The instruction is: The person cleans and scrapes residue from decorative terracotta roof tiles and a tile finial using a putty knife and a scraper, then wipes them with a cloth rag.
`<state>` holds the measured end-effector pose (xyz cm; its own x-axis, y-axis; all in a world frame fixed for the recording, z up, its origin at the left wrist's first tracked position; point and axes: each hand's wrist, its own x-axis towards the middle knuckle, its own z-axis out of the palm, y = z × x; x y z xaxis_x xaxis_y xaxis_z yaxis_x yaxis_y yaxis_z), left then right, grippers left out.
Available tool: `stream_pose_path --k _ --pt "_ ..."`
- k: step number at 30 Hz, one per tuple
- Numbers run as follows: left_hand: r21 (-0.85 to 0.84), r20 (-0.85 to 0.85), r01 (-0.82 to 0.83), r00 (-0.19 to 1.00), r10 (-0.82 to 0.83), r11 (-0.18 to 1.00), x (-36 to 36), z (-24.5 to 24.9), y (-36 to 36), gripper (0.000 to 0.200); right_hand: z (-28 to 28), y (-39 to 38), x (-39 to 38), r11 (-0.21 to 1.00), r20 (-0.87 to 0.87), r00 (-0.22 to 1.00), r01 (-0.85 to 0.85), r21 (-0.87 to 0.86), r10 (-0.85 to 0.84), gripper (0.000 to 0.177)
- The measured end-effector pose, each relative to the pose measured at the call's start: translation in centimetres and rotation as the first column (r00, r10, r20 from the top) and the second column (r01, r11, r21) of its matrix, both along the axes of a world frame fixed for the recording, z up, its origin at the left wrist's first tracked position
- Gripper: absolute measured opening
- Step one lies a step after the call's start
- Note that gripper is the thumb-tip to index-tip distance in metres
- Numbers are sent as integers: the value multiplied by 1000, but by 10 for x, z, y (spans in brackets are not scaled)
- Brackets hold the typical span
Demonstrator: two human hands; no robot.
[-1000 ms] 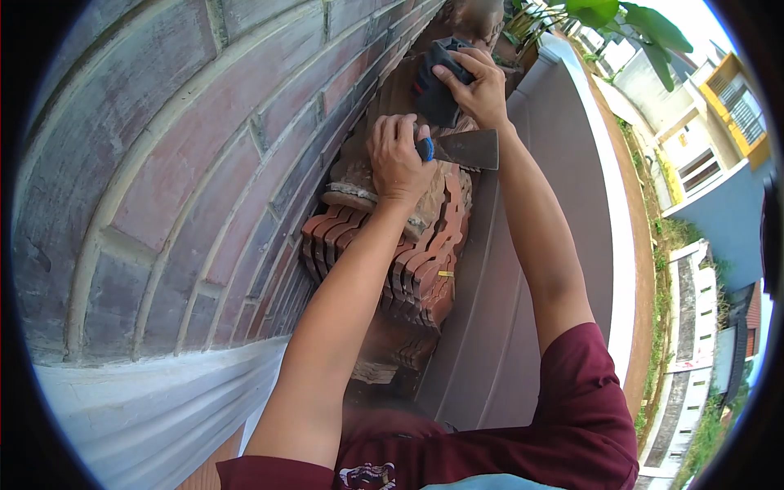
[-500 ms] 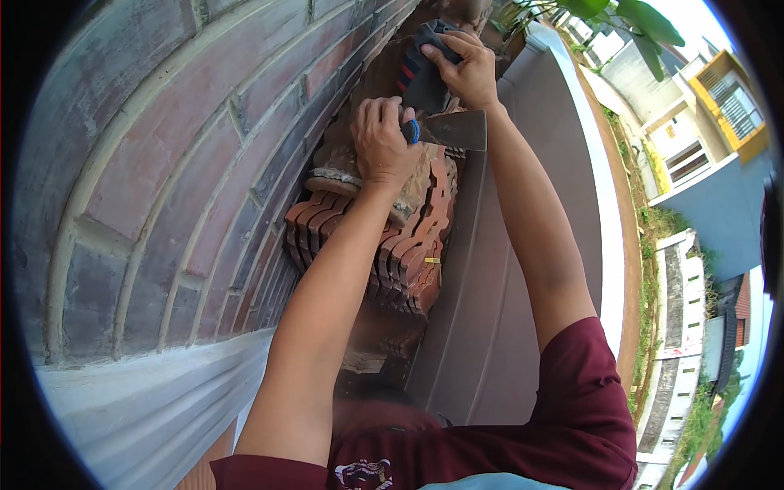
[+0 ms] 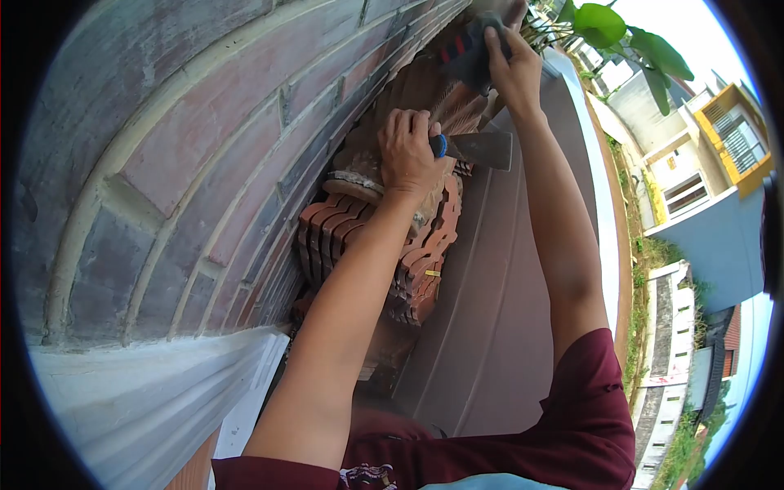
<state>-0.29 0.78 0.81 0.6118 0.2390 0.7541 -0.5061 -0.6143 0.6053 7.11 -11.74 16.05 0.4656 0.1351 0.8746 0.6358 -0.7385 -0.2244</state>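
Observation:
My left hand (image 3: 404, 155) is closed around the handle of a putty knife (image 3: 490, 150). A blue ring shows at the handle's end, and the flat metal blade points to the right. Higher up, my right hand (image 3: 516, 73) grips a dark cloth (image 3: 469, 59) with red stripes, blurred by motion. Beneath both hands lies a stack of reddish clay roof tiles (image 3: 339, 220). A dusty curved tile piece with a pale, crusted edge (image 3: 355, 184) rests on top, partly hidden by my left hand and forearm.
A brick wall (image 3: 204, 155) runs along the left, with a white ledge (image 3: 155, 400) below it. To the right stands a grey-brown parapet (image 3: 482, 310) with a white top edge. Green leaves (image 3: 600, 24) hang at the upper right; houses lie beyond.
My right hand has moved up and to the right with the cloth, off the tile surface near the knife. My left hand and the putty knife have shifted slightly right and down in view.

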Motion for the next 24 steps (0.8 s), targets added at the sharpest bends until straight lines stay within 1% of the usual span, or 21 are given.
stream_pose_path --k 1,2,3,4,5,6,9,10,13,14,17,18,19,20,21,23,24 --pt "-6 2 1 1000 -1 1000 -1 1 1 22 -6 5 5 958 -55 995 62 -279 -81 27" --pt "-12 4 3 1000 -3 1000 -2 1 1 21 -19 8 14 887 20 997 70 -457 -68 23" --pt "-17 4 6 1000 -6 1000 -2 1 1 21 -25 20 16 784 93 995 90 -615 -42 20" --pt "-33 14 12 1000 -11 999 -1 0 1 21 -23 28 22 716 17 981 152 -682 -192 18" --pt "-28 29 0 1000 1 1000 2 0 1 21 -19 37 30 634 -45 938 195 -748 -343 17" --pt "-24 40 -11 999 12 1000 2 0 1 20 -18 44 32 540 -94 867 217 -813 -490 16" --pt "-27 33 -5 999 6 1000 2 -1 2 21 -25 47 41 418 41 914 224 -881 -404 17" --pt "-30 30 0 1000 1 1000 1 -1 2 21 -33 40 49 392 135 966 214 -895 -220 20" --pt "-16 14 13 1000 -13 1000 0 -2 1 24 -40 33 44 194 263 963 269 -943 -56 19" --pt "-4 11 13 1000 -13 1000 1 -1 1 25 -43 35 39 170 273 959 281 -945 -70 18" --pt "9 27 -16 1000 15 1000 1 -2 0 30 -49 33 27 115 175 984 174 -978 -2 16" --pt "9 27 -15 1000 15 1000 3 -3 0 31 -59 30 24 103 80 996 77 -992 32 10" --pt "8 23 -11 1000 11 1000 5 -6 0 32 -64 30 18 193 -35 996 -19 -981 -79 9" --pt "3 22 -10 1000 10 1000 7 -8 -1 33 -67 28 19 254 -109 992 -90 -963 -62 13" --pt "-3 32 -12 999 12 1000 9 -7 -2 37 -69 26 21 312 -178 983 -158 -937 -36 18" --pt "4 43 -6 999 6 1000 8 -9 -1 44 -77 12 16 463 -270 959 -276 -842 81 22" --pt "-28 44 18 999 -16 999 7 -7 1 48 -80 8 14 525 -303 941 -336 -782 151 25"
